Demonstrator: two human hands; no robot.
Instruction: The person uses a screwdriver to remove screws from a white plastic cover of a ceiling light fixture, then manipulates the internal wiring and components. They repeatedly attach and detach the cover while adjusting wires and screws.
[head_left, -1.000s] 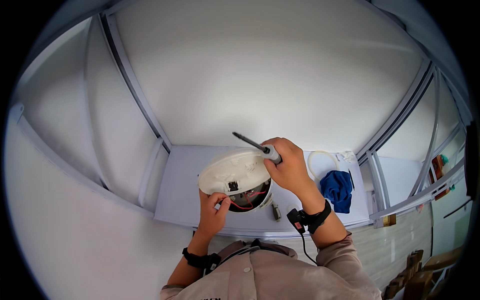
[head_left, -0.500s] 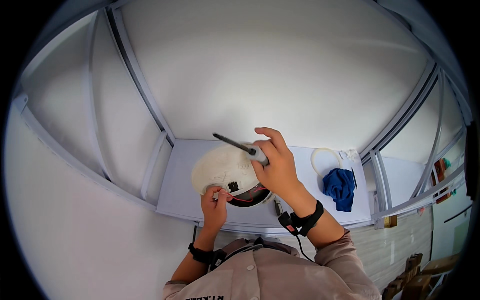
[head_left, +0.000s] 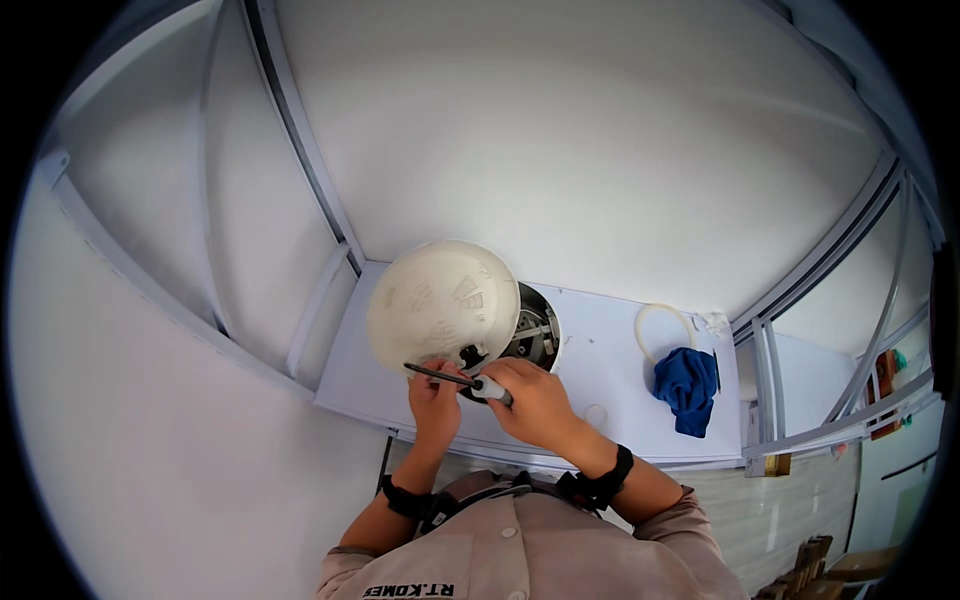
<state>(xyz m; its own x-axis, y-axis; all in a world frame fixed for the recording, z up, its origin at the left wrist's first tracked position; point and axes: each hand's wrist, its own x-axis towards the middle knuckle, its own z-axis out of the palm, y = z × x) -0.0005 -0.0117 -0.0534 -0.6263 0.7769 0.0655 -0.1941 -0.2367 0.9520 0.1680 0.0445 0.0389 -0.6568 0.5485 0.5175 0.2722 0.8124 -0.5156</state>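
Observation:
A large off-white round cover [head_left: 440,305] is tilted up over the left side of a round housing [head_left: 537,325], whose dark inside holds metal parts. A small black fitting [head_left: 471,355] sits near the cover's lower edge. My right hand [head_left: 532,402] grips the grey handle of a screwdriver [head_left: 491,390], its dark shaft pointing left across my left hand's fingertips. My left hand [head_left: 436,405] is closed at the cover's lower edge, beside the black fitting. What its fingers pinch is hidden.
On the right of the white table [head_left: 610,385] lie a crumpled blue cloth [head_left: 686,390] and a pale hose loop [head_left: 640,330]. A small clear ring [head_left: 596,414] is near my right wrist. Metal frame posts [head_left: 290,120] stand at both sides.
My right hand has come down with the screwdriver beside my left hand. The cover is tilted up more, exposing the housing's inside. The red wire seen at my left fingers is now mostly hidden.

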